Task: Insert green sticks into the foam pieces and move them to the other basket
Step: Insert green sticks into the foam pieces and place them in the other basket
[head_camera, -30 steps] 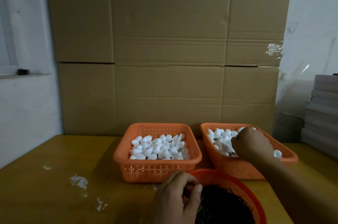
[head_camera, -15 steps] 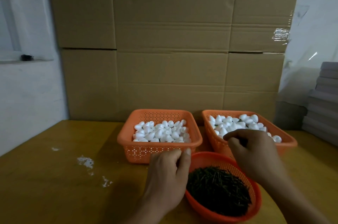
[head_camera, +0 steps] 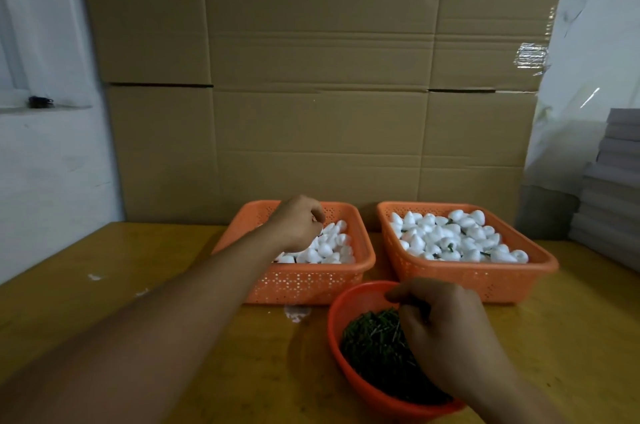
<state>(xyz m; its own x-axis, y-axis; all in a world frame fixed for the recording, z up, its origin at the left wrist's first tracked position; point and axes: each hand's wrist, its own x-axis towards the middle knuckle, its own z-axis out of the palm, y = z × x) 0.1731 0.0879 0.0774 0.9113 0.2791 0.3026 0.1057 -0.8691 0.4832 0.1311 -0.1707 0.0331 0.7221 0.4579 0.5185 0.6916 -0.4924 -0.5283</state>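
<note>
Cardboard wall: flattened brown cartons standing upright along the far edge of the table, full width behind the baskets.

Table: yellow-brown top with white crumbs at left.

Right basket: orange, perforated, far right; holds foam pieces, several showing green stick ends.

Left basket: same type, just left of the right basket, apart from it; holds plain white foam pieces.

Round bowl: orange-red, near side, in front of the gap between the baskets; filled with green sticks.

Left hand: arm stretched out over the left basket, fingers curled down among the foam; whether they grip a piece, cannot tell.

Right hand: over the bowl, fingers bent down onto the stick pile, thumb toward index; whether a stick is pinched is hidden.

Grey stack at far right.
</note>
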